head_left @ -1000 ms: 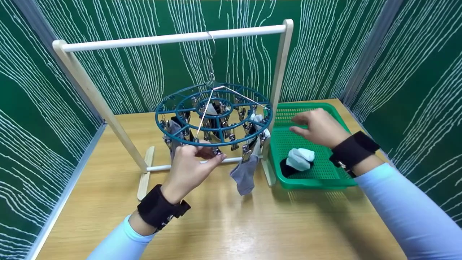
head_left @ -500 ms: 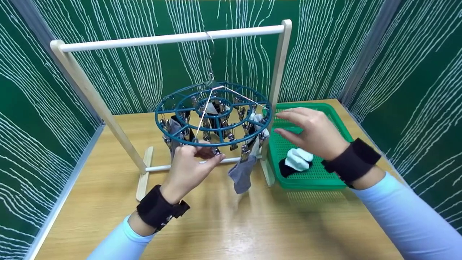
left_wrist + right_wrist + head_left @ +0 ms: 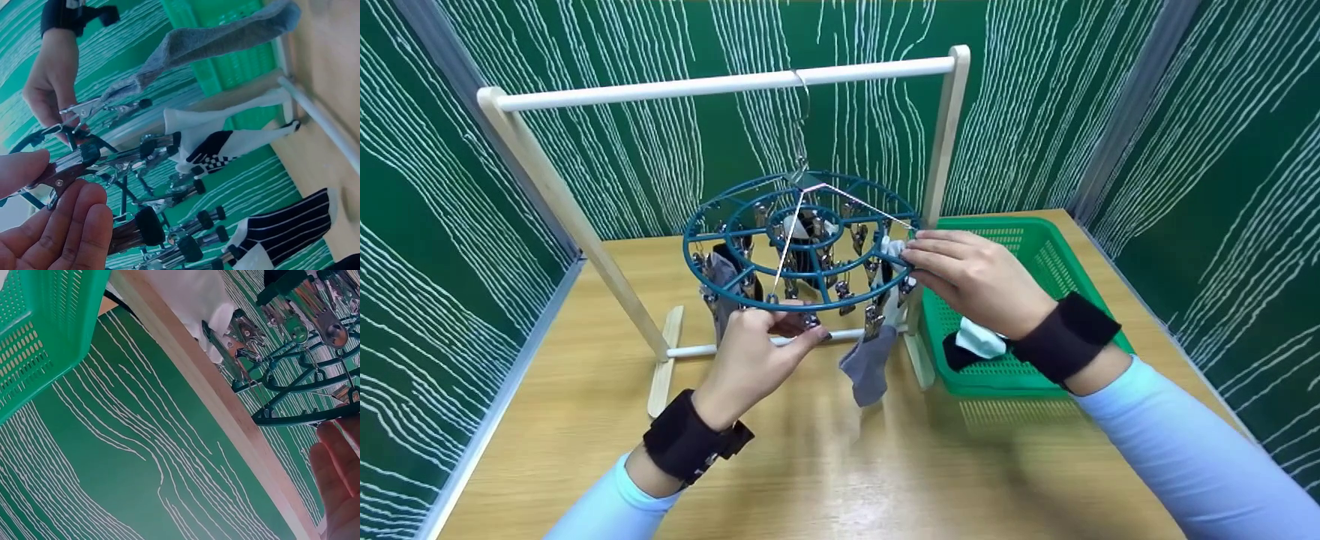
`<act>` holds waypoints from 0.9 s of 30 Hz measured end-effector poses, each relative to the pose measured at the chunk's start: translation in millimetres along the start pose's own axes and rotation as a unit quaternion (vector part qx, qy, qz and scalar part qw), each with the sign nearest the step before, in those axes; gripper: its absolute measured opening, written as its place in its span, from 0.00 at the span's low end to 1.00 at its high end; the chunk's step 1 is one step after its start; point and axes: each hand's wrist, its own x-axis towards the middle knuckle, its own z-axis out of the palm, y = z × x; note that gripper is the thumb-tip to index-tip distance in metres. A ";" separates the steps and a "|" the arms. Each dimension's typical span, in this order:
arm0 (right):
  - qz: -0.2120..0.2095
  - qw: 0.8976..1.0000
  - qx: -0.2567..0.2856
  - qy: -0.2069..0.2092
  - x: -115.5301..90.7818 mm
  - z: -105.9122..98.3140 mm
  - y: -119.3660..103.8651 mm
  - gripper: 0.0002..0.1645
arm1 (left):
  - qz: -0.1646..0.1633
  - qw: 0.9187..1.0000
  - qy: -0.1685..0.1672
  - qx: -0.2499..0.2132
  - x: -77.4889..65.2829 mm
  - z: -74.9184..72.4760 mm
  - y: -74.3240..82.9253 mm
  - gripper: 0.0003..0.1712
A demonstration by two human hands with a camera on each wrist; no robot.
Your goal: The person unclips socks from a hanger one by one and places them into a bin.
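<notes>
A clip [image 3: 66, 165] is pinched by the left hand [image 3: 757, 356] at the near edge of the hanger [image 3: 825, 306], its long axis slanting downward. The hanger's right rim is gripped by the right hand [image 3: 979, 281]; below the hanger, between the hands, a grey sock [image 3: 868, 367] is hung.

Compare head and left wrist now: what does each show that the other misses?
Head only: the rack's top bar with the hanger's hook over it, plus pale cloth and black cloth in the green basket.
Left wrist only: the checkered patch on a white sock, and the rivet on the held clip.
Both: the left grip pinching that clip, the right grip at the ring, a gray sock hanging from a second clip, and the basket.
</notes>
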 end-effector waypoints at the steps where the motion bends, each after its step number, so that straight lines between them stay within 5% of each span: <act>1: -0.007 1.000 -0.002 0.003 0.2 0.2 0.2 0.19 | 0.000 1.000 -0.001 0.001 -0.4 -0.1 0.3 0.06; 8: -0.021 1.000 -0.016 0.017 2.1 -0.7 -0.3 0.18 | 0.027 0.999 0.020 0.027 -4.9 -3.4 4.3 0.06; 13: -0.020 0.999 -0.022 0.030 3.1 -4.9 -1.4 0.18 | 0.096 0.992 0.060 0.049 -9.7 -6.4 5.6 0.11; 16: -0.023 0.999 -0.029 0.034 3.9 -6.9 -1.7 0.18 | 0.154 0.981 0.102 0.062 -12.2 -8.0 5.7 0.12; 20: -0.022 0.998 -0.037 0.035 5.4 -8.4 -2.3 0.18 | 0.240 0.948 0.186 0.093 -13.4 -10.3 7.0 0.11; 24: -0.020 0.998 -0.038 0.035 5.6 -9.3 -3.6 0.17 | 0.321 0.900 0.244 0.164 -9.8 -11.9 11.3 0.13; 27: -0.020 0.998 -0.033 0.047 5.2 -8.2 -5.1 0.17 | 0.370 0.864 0.254 0.228 -4.9 -12.4 14.8 0.12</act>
